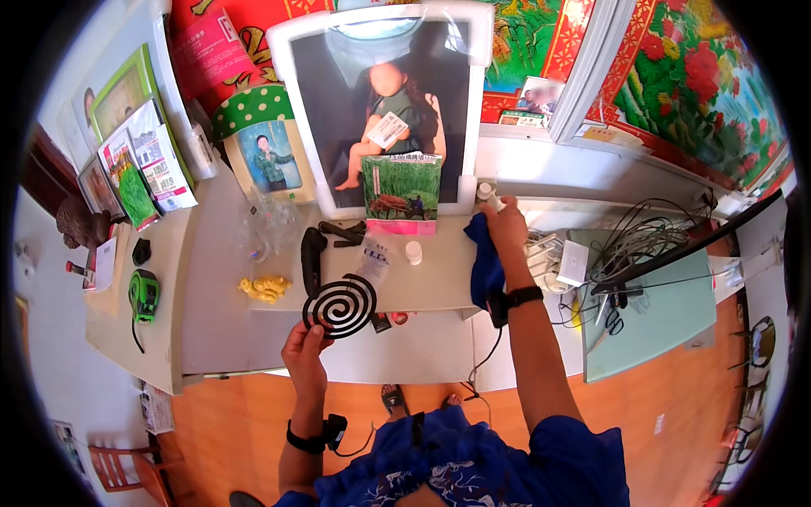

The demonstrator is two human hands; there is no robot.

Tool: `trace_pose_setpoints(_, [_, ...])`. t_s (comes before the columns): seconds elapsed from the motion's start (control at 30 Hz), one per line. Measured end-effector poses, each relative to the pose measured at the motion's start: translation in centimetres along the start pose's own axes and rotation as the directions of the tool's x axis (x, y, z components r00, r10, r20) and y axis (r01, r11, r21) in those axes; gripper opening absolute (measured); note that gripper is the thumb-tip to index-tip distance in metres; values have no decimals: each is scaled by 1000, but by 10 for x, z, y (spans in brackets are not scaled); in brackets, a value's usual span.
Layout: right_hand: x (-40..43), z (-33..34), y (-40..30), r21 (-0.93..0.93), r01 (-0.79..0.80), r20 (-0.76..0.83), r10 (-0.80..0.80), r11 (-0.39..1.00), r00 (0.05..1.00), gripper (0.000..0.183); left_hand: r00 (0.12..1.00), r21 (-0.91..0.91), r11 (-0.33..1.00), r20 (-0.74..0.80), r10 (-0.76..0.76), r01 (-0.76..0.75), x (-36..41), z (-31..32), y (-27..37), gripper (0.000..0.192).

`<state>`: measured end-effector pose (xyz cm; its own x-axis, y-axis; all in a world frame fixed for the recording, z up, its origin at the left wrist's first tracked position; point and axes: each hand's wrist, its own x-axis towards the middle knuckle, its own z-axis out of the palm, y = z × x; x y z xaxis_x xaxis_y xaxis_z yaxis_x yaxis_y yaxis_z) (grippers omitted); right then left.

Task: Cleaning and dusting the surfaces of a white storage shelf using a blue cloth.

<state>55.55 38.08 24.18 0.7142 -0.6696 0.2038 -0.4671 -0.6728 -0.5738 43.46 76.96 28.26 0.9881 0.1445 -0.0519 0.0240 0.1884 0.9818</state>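
Note:
In my left hand is a black spiral mosquito coil, pinched at its outer edge above the lower shelf. My right hand reaches to the back of the desk, with a blue cloth hanging under it; the fingers are beside small white bottles near the corner of the large framed picture. Whether they grip a bottle or the cloth is unclear. Between the hands stands a small white bottle next to a clear plastic packet. A black handheld device lies behind the coil.
A yellow figurine and crumpled clear plastic are on the left of the desk. Farther left is a green tape measure. To the right are tangled cables, a white box, a monitor and scissors on a glass top.

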Motion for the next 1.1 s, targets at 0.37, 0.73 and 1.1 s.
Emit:
trace_pose_setpoints(0.37, [-107, -1, -15, 183, 491, 78, -511, 852, 856, 25, 1000, -76, 997, 26, -14, 16, 5, 8, -6, 14])
trace_pose_setpoints(0.73, [-82, 19, -28, 69, 202, -67, -198, 977, 978, 30, 998, -49, 998, 54, -28, 31, 0, 1, -8, 16])
trace_pose_setpoints(1.1, [-38, 3, -15, 76, 66, -70, -61, 995, 996, 61, 999, -38, 999, 39, -37, 39, -5, -7, -12, 16])
